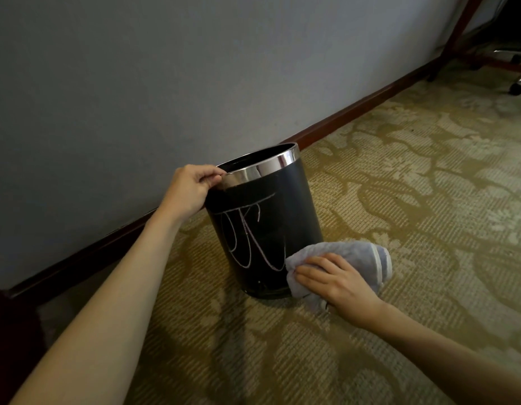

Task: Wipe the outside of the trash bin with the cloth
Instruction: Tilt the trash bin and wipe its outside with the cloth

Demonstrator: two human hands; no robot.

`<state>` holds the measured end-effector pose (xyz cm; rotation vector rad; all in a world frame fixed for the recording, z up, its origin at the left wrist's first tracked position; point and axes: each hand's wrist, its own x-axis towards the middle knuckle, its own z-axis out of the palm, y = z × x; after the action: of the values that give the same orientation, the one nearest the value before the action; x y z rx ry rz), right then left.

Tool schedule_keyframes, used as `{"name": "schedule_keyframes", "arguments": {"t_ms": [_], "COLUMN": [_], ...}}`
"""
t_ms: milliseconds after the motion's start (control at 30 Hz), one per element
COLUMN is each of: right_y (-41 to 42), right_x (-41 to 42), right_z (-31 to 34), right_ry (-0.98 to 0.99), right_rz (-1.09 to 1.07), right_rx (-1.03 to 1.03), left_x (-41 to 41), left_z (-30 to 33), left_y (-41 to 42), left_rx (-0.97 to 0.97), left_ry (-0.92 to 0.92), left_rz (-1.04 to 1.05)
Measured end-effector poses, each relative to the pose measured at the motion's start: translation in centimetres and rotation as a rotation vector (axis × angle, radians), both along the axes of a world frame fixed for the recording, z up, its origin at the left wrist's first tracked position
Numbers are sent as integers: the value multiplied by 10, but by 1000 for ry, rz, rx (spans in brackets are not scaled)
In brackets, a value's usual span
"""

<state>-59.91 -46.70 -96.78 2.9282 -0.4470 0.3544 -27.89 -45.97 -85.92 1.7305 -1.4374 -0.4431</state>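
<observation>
Black trash bin stands on patterned carpet, close to a grey wall with a dark wood baseboard. The bin leans slightly. A shiny metal band circles its top. Pale scribbled lines run down the facing side; its far side is hidden.

Left hand is closed on the rim at the bin's left, thumb on top, fingertips out of sight.

Right hand presses a light blue-grey cloth flat against the bin's lower right side, fingers spread over it. The cloth is bunched, and part of it is covered by the hand.

Top right: chair caster and reddish furniture legs, cut off by the frame edge.
</observation>
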Motion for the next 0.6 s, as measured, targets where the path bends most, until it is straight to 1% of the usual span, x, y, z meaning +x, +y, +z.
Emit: {"name": "schedule_keyframes", "arguments": {"t_ms": [100,267,367,400,467,600], "right_y": [-6,-35,-52,-53,-49,-33], "right_x": [5,40,56,59,59,47], "right_z": [14,67,86,85,75,44], "right_ry": [-132,-449,-622,-640,-615,-518], "right_rz": [-70,-271,-383,-405,-412,-341], "right_rx": [60,91,147,147,98,9], "left_x": [-11,-35,-46,-47,-47,-39], "left_z": [4,4,2,1,-1,-2], "left_y": [-4,-15,-23,-25,-27,-27], "left_rx": [-19,-39,-63,-69,-83,-73], "left_ry": [4,-10,-26,-32,-33,-13], "left_rz": [-17,-55,-32,-18,11,40]}}
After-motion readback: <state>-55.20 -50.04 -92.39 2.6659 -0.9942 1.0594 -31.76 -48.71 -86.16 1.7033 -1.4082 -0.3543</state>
